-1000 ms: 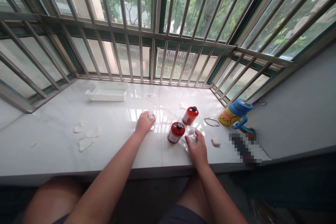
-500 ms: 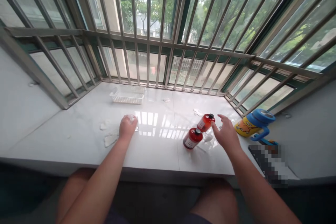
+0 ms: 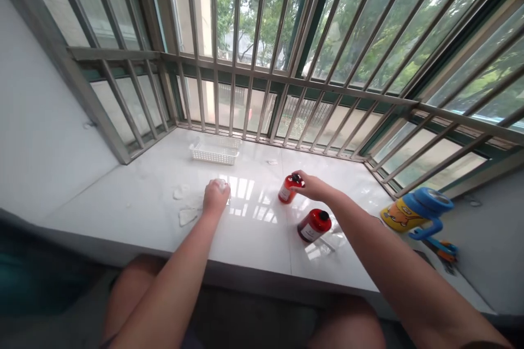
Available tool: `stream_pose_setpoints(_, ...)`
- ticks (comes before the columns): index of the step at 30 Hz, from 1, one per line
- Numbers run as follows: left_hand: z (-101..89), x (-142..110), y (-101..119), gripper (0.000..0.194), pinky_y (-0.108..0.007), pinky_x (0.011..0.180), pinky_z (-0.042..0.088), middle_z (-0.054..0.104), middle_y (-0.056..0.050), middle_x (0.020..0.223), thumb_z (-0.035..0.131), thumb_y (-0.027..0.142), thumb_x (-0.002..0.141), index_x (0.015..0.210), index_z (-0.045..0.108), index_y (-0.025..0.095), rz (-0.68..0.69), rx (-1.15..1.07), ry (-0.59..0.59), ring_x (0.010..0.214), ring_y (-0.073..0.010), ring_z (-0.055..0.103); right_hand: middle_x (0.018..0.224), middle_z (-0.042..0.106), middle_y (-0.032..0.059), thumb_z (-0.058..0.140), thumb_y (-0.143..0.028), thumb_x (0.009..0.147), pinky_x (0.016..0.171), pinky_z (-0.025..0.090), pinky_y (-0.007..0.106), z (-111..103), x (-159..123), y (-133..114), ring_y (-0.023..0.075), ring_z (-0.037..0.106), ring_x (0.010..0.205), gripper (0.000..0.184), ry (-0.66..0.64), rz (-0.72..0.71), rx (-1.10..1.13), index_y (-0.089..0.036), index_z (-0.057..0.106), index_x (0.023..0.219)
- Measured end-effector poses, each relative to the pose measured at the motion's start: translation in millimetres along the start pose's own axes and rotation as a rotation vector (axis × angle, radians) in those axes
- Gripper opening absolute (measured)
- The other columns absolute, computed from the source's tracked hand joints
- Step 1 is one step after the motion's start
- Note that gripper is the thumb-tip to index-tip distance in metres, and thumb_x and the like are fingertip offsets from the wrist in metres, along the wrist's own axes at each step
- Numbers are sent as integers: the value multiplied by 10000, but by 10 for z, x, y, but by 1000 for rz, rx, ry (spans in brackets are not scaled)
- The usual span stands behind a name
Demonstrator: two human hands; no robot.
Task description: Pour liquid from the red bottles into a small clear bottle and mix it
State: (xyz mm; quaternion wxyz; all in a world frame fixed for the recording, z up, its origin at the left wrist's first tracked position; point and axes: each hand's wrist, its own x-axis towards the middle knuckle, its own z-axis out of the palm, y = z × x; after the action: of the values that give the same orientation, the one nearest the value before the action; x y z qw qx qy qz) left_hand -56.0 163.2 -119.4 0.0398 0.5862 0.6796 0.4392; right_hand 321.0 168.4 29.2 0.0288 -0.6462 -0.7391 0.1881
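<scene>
Two small red bottles with black caps stand on a white marble sill (image 3: 254, 234). My right hand (image 3: 310, 186) is closed on the top of the far red bottle (image 3: 286, 190), which sits left of the other. The near red bottle (image 3: 313, 225) stands free by my right forearm, with a crumpled clear wrapper (image 3: 327, 242) beside it. My left hand (image 3: 215, 198) is a loose fist resting on the sill, closed round a small clear or white thing that I cannot make out. White paper scraps (image 3: 186, 214) lie just left of it.
A white plastic basket (image 3: 215, 150) stands at the back near the window bars (image 3: 254, 92). A yellow and blue child's cup (image 3: 413, 211) lies at the right end of the sill. A grey wall closes the left side. My knees are below the sill edge.
My right hand left the wrapper, rose and took the far red bottle by its top, carrying it left. My left hand stayed fisted on the sill. The view turned to the left.
</scene>
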Motion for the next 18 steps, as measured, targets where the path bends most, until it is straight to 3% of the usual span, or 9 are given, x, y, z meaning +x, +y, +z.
stream_pose_setpoints(3,-3,-5,2,165,-421,916,552,681,-113,999,605,377,928,940,656,220,-4,-2,-5,982,-317,662,1479,652,89,715,-644,912,918,555,365,-27,-138,-203,298,693,1211,805,-79,-106,24,-373,400,1602)
stream_pose_setpoints(7,7,-17,-2,184,-418,911,550,676,-111,997,597,403,939,938,646,225,-14,-13,-7,988,-316,660,1572,570,136,766,-761,786,991,545,466,-157,-489,-168,393,631,1317,1047,-173,-111,-114,-351,351,1655)
stream_pose_setpoints(10,19,-22,-6,179,-420,921,548,673,-111,1001,598,401,936,934,636,227,-18,-22,-8,990,-315,655,1466,652,129,891,-666,643,942,568,467,-187,-697,-16,407,669,1238,1094,-346,-40,-223,-348,463,1599)
stream_pose_setpoints(12,23,-24,-9,178,-424,923,548,670,-111,996,598,403,936,915,627,229,-20,-27,-7,987,-316,651,1369,703,119,921,-568,601,880,583,438,-166,-747,81,390,700,1159,1045,-394,-5,-248,-341,534,1545)
stream_pose_setpoints(15,17,-26,-9,174,-426,928,546,666,-108,991,599,401,937,900,617,232,-22,-32,-7,987,-315,648,1314,718,105,922,-467,600,837,582,388,-132,-683,169,361,708,1124,965,-350,-9,-221,-334,579,1492)
stream_pose_setpoints(18,2,-27,0,162,-423,941,545,670,-105,1012,606,391,933,928,621,231,-15,-35,-10,1004,-314,650,1368,693,90,876,-400,709,887,569,353,-120,-538,182,327,684,1196,864,-191,-55,-179,-332,546,1505)
